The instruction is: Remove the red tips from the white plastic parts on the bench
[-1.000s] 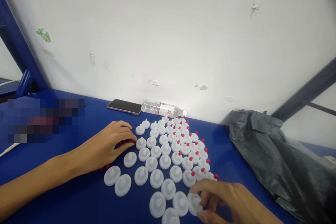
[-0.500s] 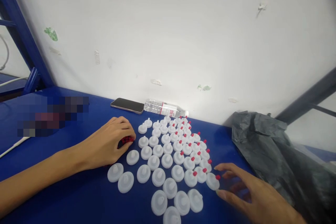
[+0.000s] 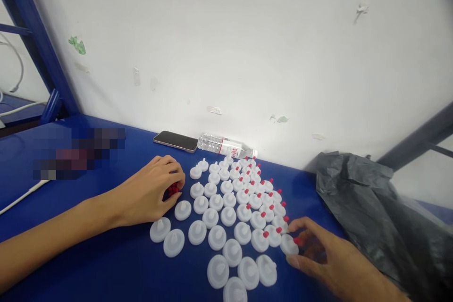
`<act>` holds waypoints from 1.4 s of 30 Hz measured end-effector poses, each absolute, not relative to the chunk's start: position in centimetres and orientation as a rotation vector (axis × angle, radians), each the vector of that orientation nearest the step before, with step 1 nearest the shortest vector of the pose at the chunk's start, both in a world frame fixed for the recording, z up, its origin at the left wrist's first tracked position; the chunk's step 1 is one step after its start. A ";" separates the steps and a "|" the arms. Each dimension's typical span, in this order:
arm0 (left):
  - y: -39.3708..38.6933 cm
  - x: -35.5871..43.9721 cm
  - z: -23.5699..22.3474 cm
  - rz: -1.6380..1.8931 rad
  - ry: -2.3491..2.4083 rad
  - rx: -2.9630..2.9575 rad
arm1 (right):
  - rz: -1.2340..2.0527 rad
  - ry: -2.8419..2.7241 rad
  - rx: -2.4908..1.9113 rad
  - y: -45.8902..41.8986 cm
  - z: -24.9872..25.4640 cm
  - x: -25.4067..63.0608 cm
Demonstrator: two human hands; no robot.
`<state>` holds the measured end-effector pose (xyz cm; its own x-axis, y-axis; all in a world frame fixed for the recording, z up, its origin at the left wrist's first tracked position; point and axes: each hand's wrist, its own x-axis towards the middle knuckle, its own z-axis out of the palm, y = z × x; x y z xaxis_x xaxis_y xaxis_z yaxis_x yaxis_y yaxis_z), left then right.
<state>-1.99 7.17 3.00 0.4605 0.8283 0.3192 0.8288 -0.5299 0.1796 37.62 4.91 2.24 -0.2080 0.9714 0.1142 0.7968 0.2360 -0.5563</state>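
Note:
Several white round plastic caps lie in rows on the blue table; those on the right side carry small red tips. My left hand rests curled at the left edge of the rows, its fingers closed over a small heap of red tips. My right hand lies at the lower right, thumb and fingers pinching the outermost white cap with a red tip on it.
A phone and a lying water bottle sit against the white wall behind the caps. A crumpled black plastic bag fills the right side. A white cable crosses the table at far left.
My right hand left the plain caps at the bottom, moved right and up, and closed on the outermost red-tipped cap. My left hand curled tighter over the red tips.

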 end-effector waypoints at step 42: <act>4.3 -0.3 4.2 -1.074 -0.966 -2.599 | -0.053 -2.281 -0.988 3.2 4.3 28.7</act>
